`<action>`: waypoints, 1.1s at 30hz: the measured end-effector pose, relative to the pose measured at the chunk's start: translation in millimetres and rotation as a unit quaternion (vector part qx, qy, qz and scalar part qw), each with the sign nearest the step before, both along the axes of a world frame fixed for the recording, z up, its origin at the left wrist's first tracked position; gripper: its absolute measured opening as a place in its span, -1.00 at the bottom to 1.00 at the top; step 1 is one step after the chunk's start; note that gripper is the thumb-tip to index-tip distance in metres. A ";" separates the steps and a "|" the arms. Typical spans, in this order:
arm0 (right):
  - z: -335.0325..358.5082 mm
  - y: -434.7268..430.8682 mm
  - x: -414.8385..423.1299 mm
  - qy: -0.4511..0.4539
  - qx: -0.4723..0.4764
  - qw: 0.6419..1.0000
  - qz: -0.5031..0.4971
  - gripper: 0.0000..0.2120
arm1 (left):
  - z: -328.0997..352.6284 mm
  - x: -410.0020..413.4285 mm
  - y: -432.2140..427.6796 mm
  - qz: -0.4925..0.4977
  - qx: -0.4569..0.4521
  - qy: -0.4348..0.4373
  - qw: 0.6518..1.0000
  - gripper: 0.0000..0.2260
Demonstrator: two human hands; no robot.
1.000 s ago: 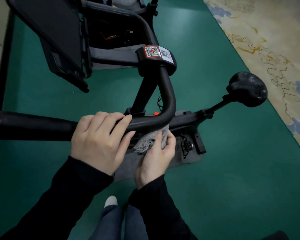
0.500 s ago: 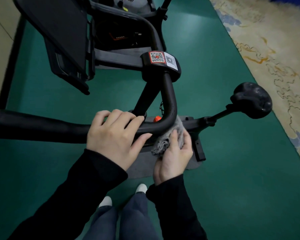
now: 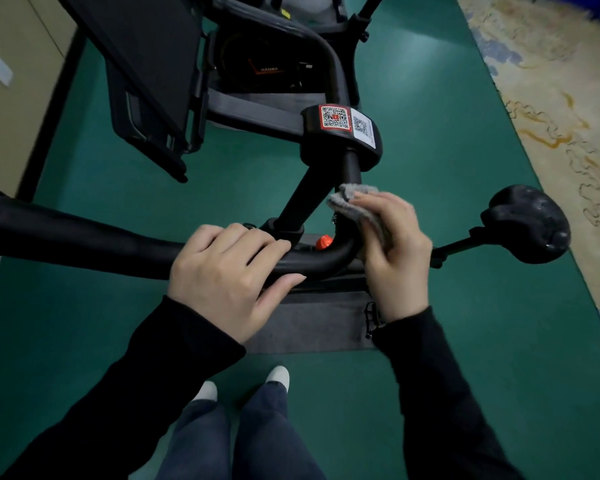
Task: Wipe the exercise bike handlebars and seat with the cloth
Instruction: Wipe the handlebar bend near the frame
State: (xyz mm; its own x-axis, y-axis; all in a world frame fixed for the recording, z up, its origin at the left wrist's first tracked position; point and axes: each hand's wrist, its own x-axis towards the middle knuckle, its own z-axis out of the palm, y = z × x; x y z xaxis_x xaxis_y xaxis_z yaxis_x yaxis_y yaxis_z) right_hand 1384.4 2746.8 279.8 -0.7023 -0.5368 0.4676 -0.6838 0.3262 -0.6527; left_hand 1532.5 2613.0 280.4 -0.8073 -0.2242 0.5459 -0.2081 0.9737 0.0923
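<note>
While the left hand (image 3: 229, 275) curls its fingers over the top of the black handlebar (image 3: 84, 237), with the thumb lying along the near side of the tube, the right hand (image 3: 392, 251) holds a grey cloth (image 3: 357, 209) against the bend where the bar turns away from the person. The right fingers are wrapped round the cloth and press it onto the outer side of that bend. A folded corner of cloth pokes out past the fingertips, just below the clamp (image 3: 371, 150). On top of the clamp sit a red-framed QR sticker (image 3: 334, 117) and a white label beside it. An orange knob (image 3: 324, 242) shows in the crook of the bend, between the two hands.

The black seat (image 3: 527, 223) stands on its post to the right of the right hand, apart from it and untouched. It hangs over the green floor (image 3: 447, 375) near the floor's right edge, where a patterned carpet (image 3: 568, 116) begins. A dark screen panel (image 3: 146, 64) tilts up toward the far left corner. Under the bike lies a grey mat (image 3: 309, 323), and its near edge is just beyond the tips of two white shoes (image 3: 278, 375). Both arms wear black sleeves.
</note>
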 end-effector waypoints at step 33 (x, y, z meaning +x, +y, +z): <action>46.0 -7.7 -38.0 -0.025 0.230 0.889 0.395 -0.84 | 5.5 1.9 9.9 0.039 0.047 -0.003 0.998 -0.71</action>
State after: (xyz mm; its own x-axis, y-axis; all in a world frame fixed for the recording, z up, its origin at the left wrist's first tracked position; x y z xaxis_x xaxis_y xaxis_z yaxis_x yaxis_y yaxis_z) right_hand 1346.4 2739.2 325.8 -0.0355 -0.9981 0.0501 -0.7927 -0.0024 -0.6096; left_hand 1534.3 2622.9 285.8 -0.7881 -0.3369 0.5152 -0.2840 0.9415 0.1812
